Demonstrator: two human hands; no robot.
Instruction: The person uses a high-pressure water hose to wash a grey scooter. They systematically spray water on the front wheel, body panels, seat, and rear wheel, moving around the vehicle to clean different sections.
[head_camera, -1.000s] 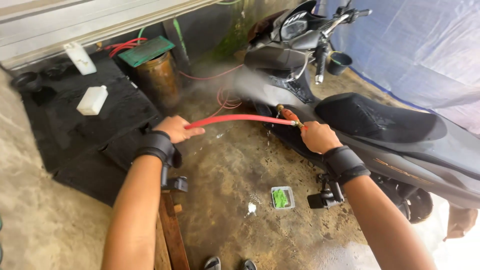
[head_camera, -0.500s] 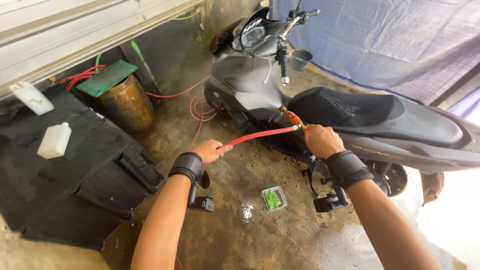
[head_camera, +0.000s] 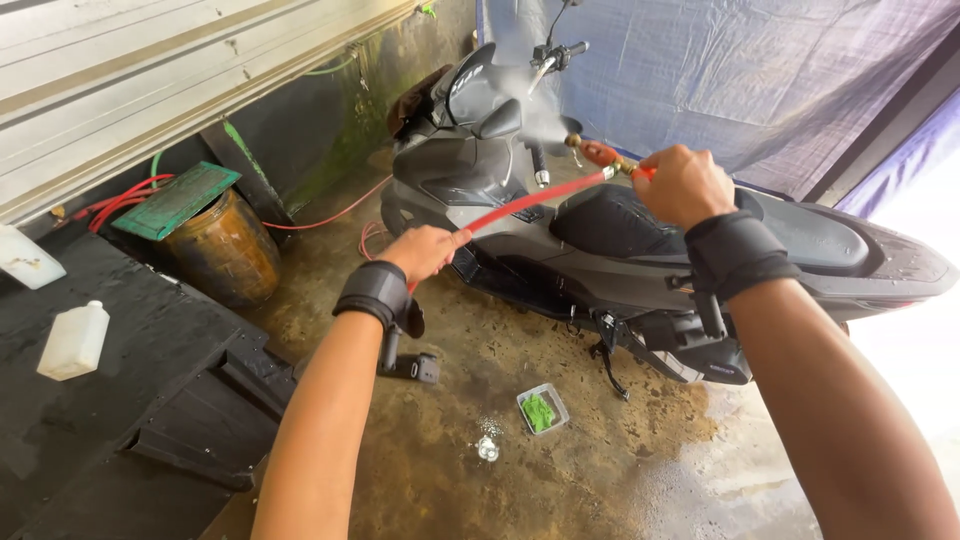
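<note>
In the middle of the frame our left hand (head_camera: 428, 250) is closed around the red hose (head_camera: 525, 203), and our right hand (head_camera: 686, 184), higher and to the right, is clamped on the spray nozzle (head_camera: 596, 152) at the end of that hose. The two hands are well apart, with the hose stretched tight between them. The nozzle points to the upper centre, where a white mist of water meets the front panel and handlebar of the grey scooter (head_camera: 600, 250). The scooter stands on the wet concrete floor (head_camera: 560, 470), in front of a blue tarpaulin (head_camera: 760, 80).

We think some things could go wrong from here. The floor is wet and shiny, so a foot could slip. The rest of the hose lies in loops on the floor near the scooter, and a strong pull could catch it there. Spray bouncing off the panels could also reach our face.

About the containers: a small clear tray (head_camera: 542, 409) in the lower centre holds something green. A rusty brown drum (head_camera: 225, 250) at the left is covered with a green board, so its content is hidden. Two white plastic bottles (head_camera: 73, 340) stand on the black mat at the far left; we cannot tell what is inside.
</note>
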